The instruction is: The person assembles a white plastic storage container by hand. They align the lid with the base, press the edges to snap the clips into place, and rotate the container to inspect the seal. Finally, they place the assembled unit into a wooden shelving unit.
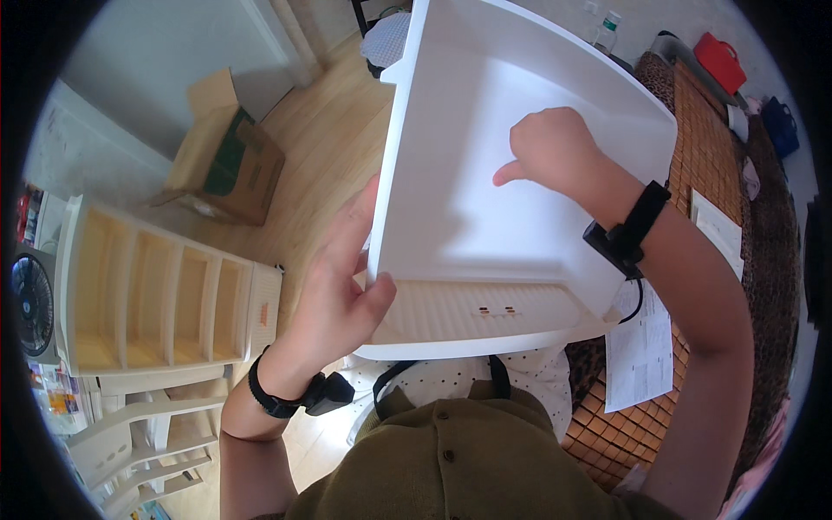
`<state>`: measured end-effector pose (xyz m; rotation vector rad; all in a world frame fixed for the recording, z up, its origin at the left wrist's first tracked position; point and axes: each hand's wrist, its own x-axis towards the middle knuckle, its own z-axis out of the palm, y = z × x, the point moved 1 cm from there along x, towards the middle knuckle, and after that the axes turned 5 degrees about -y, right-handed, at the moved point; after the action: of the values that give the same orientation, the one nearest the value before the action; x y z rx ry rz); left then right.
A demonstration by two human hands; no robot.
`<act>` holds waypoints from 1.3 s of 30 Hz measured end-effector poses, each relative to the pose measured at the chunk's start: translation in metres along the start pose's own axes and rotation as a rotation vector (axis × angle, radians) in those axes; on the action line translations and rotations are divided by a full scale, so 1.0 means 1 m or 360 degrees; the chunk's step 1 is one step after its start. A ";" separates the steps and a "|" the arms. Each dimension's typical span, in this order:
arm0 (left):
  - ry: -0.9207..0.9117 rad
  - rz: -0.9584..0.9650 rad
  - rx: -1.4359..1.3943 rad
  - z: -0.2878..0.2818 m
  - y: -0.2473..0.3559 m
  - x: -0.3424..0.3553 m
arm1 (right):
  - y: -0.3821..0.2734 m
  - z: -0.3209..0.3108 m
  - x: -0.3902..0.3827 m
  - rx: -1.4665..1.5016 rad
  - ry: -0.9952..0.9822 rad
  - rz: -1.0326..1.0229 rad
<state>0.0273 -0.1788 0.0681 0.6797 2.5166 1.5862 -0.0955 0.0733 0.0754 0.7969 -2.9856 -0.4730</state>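
A large white plastic drawer (472, 147) is tilted in front of me, its hollow side facing me. Its near end has a ribbed cream panel (433, 305) with two small dark slots. My left hand (340, 277) grips the drawer's left rim, thumb on the inner side and fingers outside, partly hidden by the wall. Inside the drawer, my right hand (555, 147) is in front of the white inner surface. Its fingers are curled under and the thumb sticks out; whatever the fingers may hold is hidden. Both wrists carry black straps.
A cream drawer cabinet frame (165, 295) stands at the left, beside a small dark fan (33, 303). An open cardboard box (230, 165) sits on the wooden floor. On the right, papers (640, 364) lie on a brown woven mat (615, 425); a red bag (719, 62) is farther back.
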 end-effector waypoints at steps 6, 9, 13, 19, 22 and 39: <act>-0.0026 0.0015 -0.0052 -0.003 -0.006 0.002 | 0.026 -0.011 0.005 -0.0131 0.0062 0.0059; -0.0069 0.0043 -0.0133 -0.004 -0.008 0.003 | 0.018 -0.011 0.010 -0.0218 0.0085 -0.0007; -0.0060 0.0060 -0.0081 -0.004 -0.008 0.002 | 0.011 -0.007 0.014 -0.0086 0.0131 0.0032; -0.0034 0.0001 -0.0048 -0.006 -0.012 0.000 | 0.021 0.000 0.021 0.0205 0.0181 0.0336; -0.0008 -0.0078 -0.0095 -0.007 -0.018 0.001 | 0.021 -0.003 0.016 0.0259 0.0240 0.0448; 0.0169 -0.0229 -0.0831 -0.014 -0.083 0.004 | 0.048 0.074 -0.202 0.1624 0.0217 0.0935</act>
<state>-0.0072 -0.2189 0.0029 0.3460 2.0081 2.1368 0.0501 0.2324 0.0312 -0.1252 -2.9620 1.1156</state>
